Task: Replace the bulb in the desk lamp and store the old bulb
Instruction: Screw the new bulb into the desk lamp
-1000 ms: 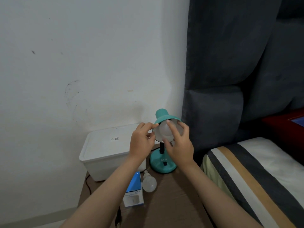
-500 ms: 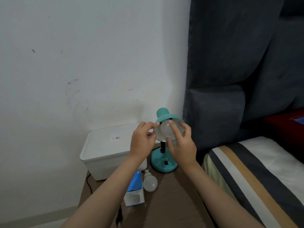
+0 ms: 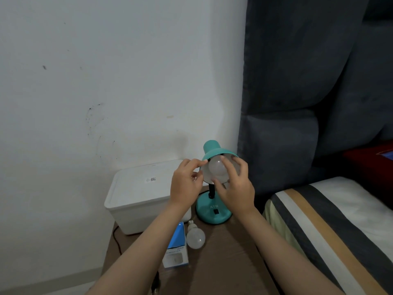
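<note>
A teal desk lamp [image 3: 213, 211] stands on the brown bedside table [image 3: 223, 262], its shade tilted toward me. A white bulb [image 3: 217, 168] sits inside the shade. My right hand [image 3: 236, 186] has its fingers wrapped around that bulb. My left hand [image 3: 186, 184] pinches the shade's left rim. A second white bulb [image 3: 195, 237] lies loose on the table in front of the lamp base, next to a blue and white bulb box [image 3: 176, 248] that my left forearm partly covers.
A white lidded plastic bin [image 3: 138, 194] stands on the table's back left against the wall. A black cord [image 3: 116, 239] hangs off the table's left edge. A dark padded headboard [image 3: 297, 124] and a striped bed [image 3: 329, 226] are close on the right.
My right hand's fingers have shifted around the bulb in the shade. The left hand stays on the rim, and the lamp's shade has tipped slightly.
</note>
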### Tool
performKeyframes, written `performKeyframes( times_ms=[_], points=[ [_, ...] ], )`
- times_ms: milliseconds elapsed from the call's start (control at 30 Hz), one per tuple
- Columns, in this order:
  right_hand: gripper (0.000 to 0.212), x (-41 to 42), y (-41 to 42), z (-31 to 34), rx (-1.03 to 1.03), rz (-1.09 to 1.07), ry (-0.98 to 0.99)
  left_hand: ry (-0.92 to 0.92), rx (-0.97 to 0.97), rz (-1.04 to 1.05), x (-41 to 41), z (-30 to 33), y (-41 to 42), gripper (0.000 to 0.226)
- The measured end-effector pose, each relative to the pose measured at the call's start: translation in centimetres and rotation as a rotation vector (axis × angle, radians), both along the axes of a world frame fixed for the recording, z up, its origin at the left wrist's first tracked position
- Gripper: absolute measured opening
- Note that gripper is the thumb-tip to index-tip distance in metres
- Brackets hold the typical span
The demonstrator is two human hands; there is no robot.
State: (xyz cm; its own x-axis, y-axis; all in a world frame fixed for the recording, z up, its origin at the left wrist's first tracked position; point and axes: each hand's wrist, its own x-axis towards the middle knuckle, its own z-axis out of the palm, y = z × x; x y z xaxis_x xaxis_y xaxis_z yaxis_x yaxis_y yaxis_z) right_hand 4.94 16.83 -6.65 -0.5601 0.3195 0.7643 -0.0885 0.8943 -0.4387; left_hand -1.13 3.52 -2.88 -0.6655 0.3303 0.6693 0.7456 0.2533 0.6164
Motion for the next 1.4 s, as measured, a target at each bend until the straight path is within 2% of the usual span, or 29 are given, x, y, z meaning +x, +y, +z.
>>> performKeyframes(
  times_ms=[67,167,267,333,367,500,633,900,1000,1133,1267,1400],
  points=[
    [0.063,-0.2,0.2,-0.1,0.065,0.001,-0.014,0.004,-0.001,0.005,-0.1,0.0,0.0,0.034],
    [0.060,-0.3,0.5,-0.2,0.058,-0.016,-0.039,-0.001,-0.001,0.005,-0.1,-0.2,0.0,0.035],
    [0.055,-0.2,0.4,0.1,-0.130,-0.050,-0.029,-0.002,0.003,0.006,0.0,-0.3,0.1,0.036],
    [0.060,-0.1,0.3,0.2,-0.274,-0.078,-0.020,-0.005,0.008,0.003,0.1,-0.4,0.1,0.036],
    [0.062,-0.1,0.2,0.0,-0.274,-0.081,-0.027,-0.008,0.009,0.002,0.2,-0.4,0.0,0.036],
    [0.068,0.1,-0.1,-0.6,-0.142,-0.057,-0.016,-0.006,0.011,0.002,0.1,-0.3,0.0,0.035],
    [0.063,-0.1,0.2,-0.5,0.036,0.032,0.014,-0.017,0.025,-0.003,0.2,-0.3,0.1,0.034],
    [0.044,-0.8,-0.3,0.0,-0.053,0.007,-0.011,-0.016,0.026,0.000,0.2,-0.3,0.1,0.035],
    [0.049,-0.7,-0.3,0.1,-0.043,0.010,-0.011,-0.020,0.026,0.000,0.1,-0.4,0.0,0.035],
    [0.059,-0.6,0.1,0.1,0.085,0.018,-0.023,-0.027,0.035,0.007,0.1,-0.4,0.0,0.036],
    [0.047,-0.6,0.0,0.2,-0.114,-0.014,0.022,-0.028,0.030,0.005,0.0,-0.5,0.0,0.038],
    [0.052,-0.8,-0.7,0.3,-0.191,-0.077,0.026,-0.023,0.023,-0.004,0.0,-0.6,0.0,0.037]
  ],
)
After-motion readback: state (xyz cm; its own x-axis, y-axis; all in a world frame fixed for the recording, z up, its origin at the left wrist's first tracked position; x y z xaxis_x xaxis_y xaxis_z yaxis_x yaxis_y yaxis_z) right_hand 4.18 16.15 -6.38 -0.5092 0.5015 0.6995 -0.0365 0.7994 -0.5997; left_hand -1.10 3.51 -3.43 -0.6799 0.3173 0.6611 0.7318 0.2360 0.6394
